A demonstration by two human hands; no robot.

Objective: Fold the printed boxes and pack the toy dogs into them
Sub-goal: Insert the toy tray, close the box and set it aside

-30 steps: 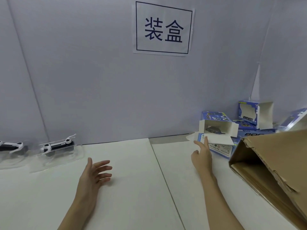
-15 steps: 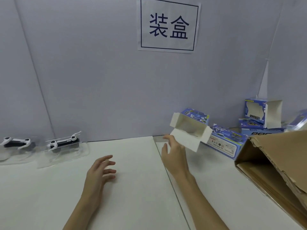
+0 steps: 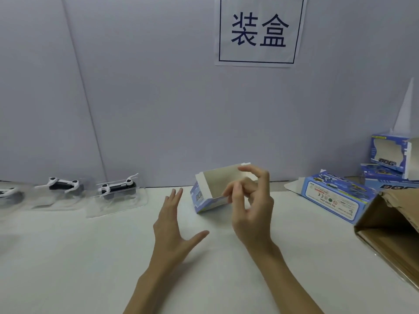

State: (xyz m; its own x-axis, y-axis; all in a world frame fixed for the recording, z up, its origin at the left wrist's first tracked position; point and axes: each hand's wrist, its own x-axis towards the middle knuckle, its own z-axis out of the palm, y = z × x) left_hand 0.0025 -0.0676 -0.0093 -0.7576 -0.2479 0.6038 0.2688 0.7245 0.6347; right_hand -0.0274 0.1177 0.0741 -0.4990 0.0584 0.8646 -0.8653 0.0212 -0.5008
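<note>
Since half a second ago the right hand (image 3: 251, 209) has carried the printed box (image 3: 214, 189) away from the pile at the far right and in toward the middle of the table (image 3: 90, 257), and the left hand (image 3: 173, 225) has lifted off the table to meet it. That box hangs at the tips of the right fingers (image 3: 235, 191), which pinch its near white edge, thumb against curled fingers; its open side faces up and toward the person. Its long axis runs left to right, so its printed end sticks out leftward, straight ahead of the left fingers (image 3: 175, 194). These are spread and straight, holding nothing, just short of the printed end and a little below it. By my reading, the left hand is best placed to take that end. Toy dogs (image 3: 118, 186) in clear trays lie well off to the left of both hands.
</note>
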